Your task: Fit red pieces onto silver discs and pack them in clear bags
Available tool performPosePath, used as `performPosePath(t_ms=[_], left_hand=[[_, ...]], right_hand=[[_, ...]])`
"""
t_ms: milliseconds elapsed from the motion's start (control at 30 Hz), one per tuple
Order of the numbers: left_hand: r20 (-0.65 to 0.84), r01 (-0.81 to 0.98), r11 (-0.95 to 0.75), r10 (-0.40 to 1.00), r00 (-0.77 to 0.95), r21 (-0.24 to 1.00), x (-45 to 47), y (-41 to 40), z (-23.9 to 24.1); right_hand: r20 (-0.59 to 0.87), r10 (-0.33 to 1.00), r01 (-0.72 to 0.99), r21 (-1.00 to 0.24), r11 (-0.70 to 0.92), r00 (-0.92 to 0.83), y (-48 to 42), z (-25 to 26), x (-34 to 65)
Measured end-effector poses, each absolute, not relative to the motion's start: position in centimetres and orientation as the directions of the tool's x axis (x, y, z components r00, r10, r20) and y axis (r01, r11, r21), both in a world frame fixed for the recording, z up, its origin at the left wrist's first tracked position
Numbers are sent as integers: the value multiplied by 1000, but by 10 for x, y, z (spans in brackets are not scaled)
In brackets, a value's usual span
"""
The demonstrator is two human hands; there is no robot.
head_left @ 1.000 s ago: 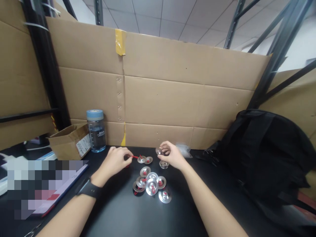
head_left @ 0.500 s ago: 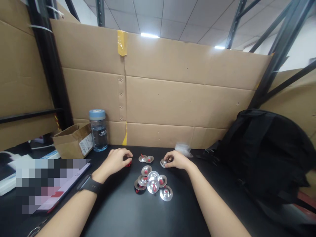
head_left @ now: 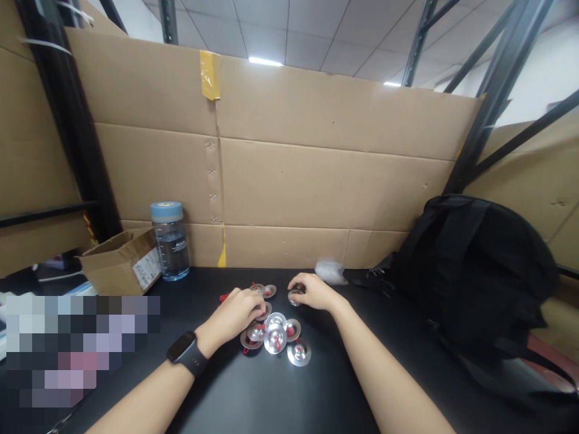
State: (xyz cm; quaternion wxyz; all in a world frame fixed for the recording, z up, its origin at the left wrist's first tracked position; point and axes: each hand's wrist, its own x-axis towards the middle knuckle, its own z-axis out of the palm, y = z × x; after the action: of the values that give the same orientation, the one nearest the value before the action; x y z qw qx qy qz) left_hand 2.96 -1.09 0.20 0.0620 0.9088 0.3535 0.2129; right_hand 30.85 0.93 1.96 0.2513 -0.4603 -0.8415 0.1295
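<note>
Several small silver metal discs with red cords [head_left: 275, 339] lie in a cluster on the black table [head_left: 253, 398]. My left hand [head_left: 237, 312], a black watch on its wrist, rests curled over the cluster's left edge, fingertips on one disc. My right hand [head_left: 312, 292] lies just behind the cluster, fingers closed on a single silver disc [head_left: 295, 295] pressed against the table. Two more discs [head_left: 265, 290] sit side by side between the hands, farther back. A loose red cord [head_left: 224, 297] lies left of my left hand.
A water bottle with a blue cap [head_left: 170, 241] and an open cardboard box [head_left: 120, 259] stand at the back left. A clear plastic bag [head_left: 331, 270] lies by the cardboard wall [head_left: 294, 181]. A black backpack [head_left: 470, 271] fills the right side.
My left hand let go of the red cord and moved right onto the cluster of discs. My right hand lowered its disc to the table and stays on it.
</note>
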Motion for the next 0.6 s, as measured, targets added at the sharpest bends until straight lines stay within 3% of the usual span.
performPosePath(t_ms=[167,433,600], left_hand=[[360,654,-725,682,636,217,32,-13,3],[317,653,-720,692,649,234,41,-16,6],[422,539,-698,715,557,472,37,-11,2]], right_hand=[[401,797,666,-444,600,-451,-2,27,289],[383,770,629,-444,638,-510,-11,29,277],[448,764,548,-532,645,-465,-11,26,271]])
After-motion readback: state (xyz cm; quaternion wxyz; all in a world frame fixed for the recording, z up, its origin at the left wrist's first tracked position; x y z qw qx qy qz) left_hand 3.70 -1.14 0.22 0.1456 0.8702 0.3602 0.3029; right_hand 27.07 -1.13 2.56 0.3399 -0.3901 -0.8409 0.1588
